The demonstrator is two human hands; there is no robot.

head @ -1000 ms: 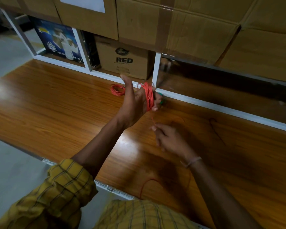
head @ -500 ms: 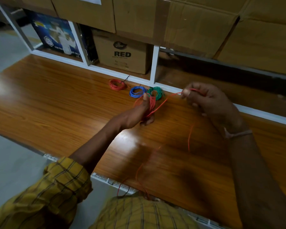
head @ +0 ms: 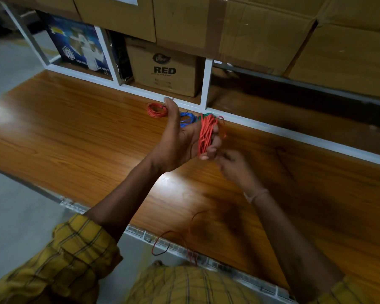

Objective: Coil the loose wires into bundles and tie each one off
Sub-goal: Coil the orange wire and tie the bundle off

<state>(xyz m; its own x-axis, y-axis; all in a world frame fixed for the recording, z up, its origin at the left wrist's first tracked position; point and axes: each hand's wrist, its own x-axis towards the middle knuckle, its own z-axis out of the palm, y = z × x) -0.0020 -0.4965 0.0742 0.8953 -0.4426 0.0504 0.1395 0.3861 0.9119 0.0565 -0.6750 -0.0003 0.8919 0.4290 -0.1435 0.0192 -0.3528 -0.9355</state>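
Observation:
My left hand [head: 180, 139] is raised palm-up above the wooden table [head: 75, 139], with a red wire coil [head: 205, 134] wound around its fingers. My right hand [head: 235, 167] sits just below and right of the coil, blurred, its fingertips pinching the red strand at the coil's lower end. The loose red wire tail [head: 162, 244] loops over the table's front edge. Behind my left hand lie a finished red bundle [head: 155, 109], a blue bundle [head: 188, 119] and a green bundle [head: 205, 115], mostly hidden.
A white shelf frame [head: 272, 130] runs along the table's far edge. Cardboard boxes fill the shelves, one marked RED [head: 162, 69], beside a blue printed box [head: 79, 44]. Grey floor lies to the left.
My right hand came back from the upper right to just under the coil, bringing the red strand around. My left hand rose and turned palm-up, covering the blue and green bundles.

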